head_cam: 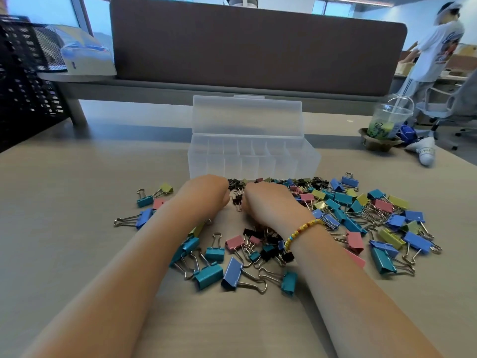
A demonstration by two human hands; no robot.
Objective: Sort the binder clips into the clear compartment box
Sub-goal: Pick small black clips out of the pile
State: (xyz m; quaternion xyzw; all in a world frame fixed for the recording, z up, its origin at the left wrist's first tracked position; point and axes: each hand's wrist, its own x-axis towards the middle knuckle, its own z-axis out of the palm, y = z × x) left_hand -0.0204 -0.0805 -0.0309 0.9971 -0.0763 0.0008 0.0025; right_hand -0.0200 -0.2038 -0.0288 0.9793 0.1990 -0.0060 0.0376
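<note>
A clear compartment box stands open on the table, its lid upright behind it and its compartments showing nothing inside. In front of it spreads a pile of binder clips in blue, teal, pink, yellow-green and black, large and small. My left hand and my right hand rest knuckles-up side by side in the pile, just before the box. Small black clips lie between the two hands. The fingers of both hands curl down out of sight, so what they hold is hidden.
A drink cup with a straw stands at the right back on a brown holder. A black mesh organiser sits at the far left. A brown desk divider runs behind the box. A person stands at the far right.
</note>
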